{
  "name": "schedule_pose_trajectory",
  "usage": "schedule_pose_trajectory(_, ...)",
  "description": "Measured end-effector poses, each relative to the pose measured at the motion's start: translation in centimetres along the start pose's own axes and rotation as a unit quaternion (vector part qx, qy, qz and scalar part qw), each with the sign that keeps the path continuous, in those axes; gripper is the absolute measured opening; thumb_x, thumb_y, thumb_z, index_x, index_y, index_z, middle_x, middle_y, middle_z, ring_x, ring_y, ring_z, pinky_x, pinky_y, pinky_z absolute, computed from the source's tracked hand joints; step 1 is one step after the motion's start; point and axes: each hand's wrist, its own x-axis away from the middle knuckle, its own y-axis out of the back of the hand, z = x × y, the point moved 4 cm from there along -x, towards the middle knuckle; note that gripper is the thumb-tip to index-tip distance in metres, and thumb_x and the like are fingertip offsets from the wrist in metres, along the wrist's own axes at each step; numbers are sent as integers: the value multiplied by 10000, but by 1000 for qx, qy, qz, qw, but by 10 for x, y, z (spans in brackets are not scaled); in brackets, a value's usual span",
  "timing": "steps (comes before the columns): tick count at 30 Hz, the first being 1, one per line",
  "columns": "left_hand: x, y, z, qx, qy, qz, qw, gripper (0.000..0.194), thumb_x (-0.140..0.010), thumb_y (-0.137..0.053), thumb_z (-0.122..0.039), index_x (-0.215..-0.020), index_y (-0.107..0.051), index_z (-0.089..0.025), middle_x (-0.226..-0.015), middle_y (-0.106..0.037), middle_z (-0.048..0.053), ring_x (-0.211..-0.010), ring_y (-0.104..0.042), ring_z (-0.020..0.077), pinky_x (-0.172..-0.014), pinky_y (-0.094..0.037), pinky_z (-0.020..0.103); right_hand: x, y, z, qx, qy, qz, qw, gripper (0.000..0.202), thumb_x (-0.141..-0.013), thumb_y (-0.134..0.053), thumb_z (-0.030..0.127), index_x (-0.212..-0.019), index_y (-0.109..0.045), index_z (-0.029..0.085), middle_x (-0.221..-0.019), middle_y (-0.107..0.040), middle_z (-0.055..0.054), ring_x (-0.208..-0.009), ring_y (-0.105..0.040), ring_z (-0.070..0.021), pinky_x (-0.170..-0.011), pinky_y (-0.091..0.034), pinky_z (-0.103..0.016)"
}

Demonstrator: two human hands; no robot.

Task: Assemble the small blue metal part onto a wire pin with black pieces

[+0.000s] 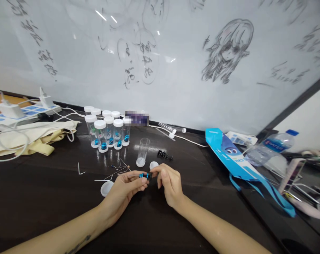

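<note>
My left hand (124,187) pinches a small blue-and-black cylindrical part (144,175) between thumb and fingers, low over the dark table. A thin wire (129,175) runs leftward from that part. My right hand (171,181) has its fingertips closed at the part's black end; the exact contact is partly hidden. Just beyond the hands, a clear uncapped tube (143,151) stands upright, with a white cap (154,164) to its right. Several small black pieces (165,155) lie in a row farther right. Beside my left wrist sits a white round cup or lid (106,189).
Several white-capped clear tubes (100,135) with blue parts inside stand at back left. An L-shaped hex key (80,169) and thin bent wires (114,173) lie nearby. Cloth (30,137) and a power strip (30,112) are left; a blue bag (236,162) and water bottle (273,146) are right.
</note>
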Motion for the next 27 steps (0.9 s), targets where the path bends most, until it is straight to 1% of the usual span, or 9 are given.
schedule_pose_trajectory(3,-1,1,1,5,1,1,1000,184,-681,-834,-172,-850,-771,-138,-738,-758,47,-678,-658,112,-694,-517,189,0,-1,-1,-2,-4,6,1000,425,-1030,-296,330,-941,-686,185,-526,-515,0,-656,-613,-200,-675,-492,-332)
schedule_pose_trajectory(7,-3,3,3,5,-6,8,1000,169,-694,-824,-162,-853,-770,-141,-745,-758,44,-694,-665,114,-703,-522,185,0,0,-1,0,-5,-3,1000,420,-1031,-292,336,-973,-680,188,-528,-516,0,-678,-617,-206,-696,-489,-340)
schedule_pose_trajectory(11,-2,2,3,6,-1,9,1000,173,-690,-825,-153,-853,-767,-136,-736,-758,45,-676,-663,110,-686,-520,179,0,0,0,-6,-4,5,1000,426,-1032,-295,325,-931,-683,182,-526,-511,2,-648,-612,-195,-670,-486,-327)
schedule_pose_trajectory(15,-2,1,2,7,0,10,1000,172,-693,-822,-147,-855,-766,-133,-725,-757,42,-642,-649,95,-670,-515,170,0,0,1,-4,0,3,1000,417,-1031,-294,322,-953,-678,180,-532,-512,0,-676,-616,-203,-693,-481,-335)
schedule_pose_trajectory(21,-2,2,3,7,1,8,1000,165,-691,-824,-148,-846,-767,-140,-726,-758,38,-666,-658,99,-683,-515,172,-1,0,0,-2,-12,2,1000,411,-1032,-298,297,-944,-680,176,-537,-504,2,-642,-602,-190,-668,-469,-320)
schedule_pose_trajectory(24,-2,2,3,6,1,6,1000,173,-685,-829,-154,-845,-765,-137,-725,-758,40,-663,-657,100,-681,-514,175,-1,0,0,-2,-4,-2,1000,401,-1031,-300,294,-958,-675,174,-542,-506,1,-671,-609,-197,-683,-468,-324)
schedule_pose_trajectory(27,-2,1,2,6,3,7,1000,190,-681,-832,-155,-857,-763,-133,-725,-758,41,-658,-655,99,-682,-514,178,-1,-1,0,-6,-1,8,1000,408,-1030,-301,289,-923,-677,172,-537,-502,4,-643,-603,-188,-666,-467,-316)
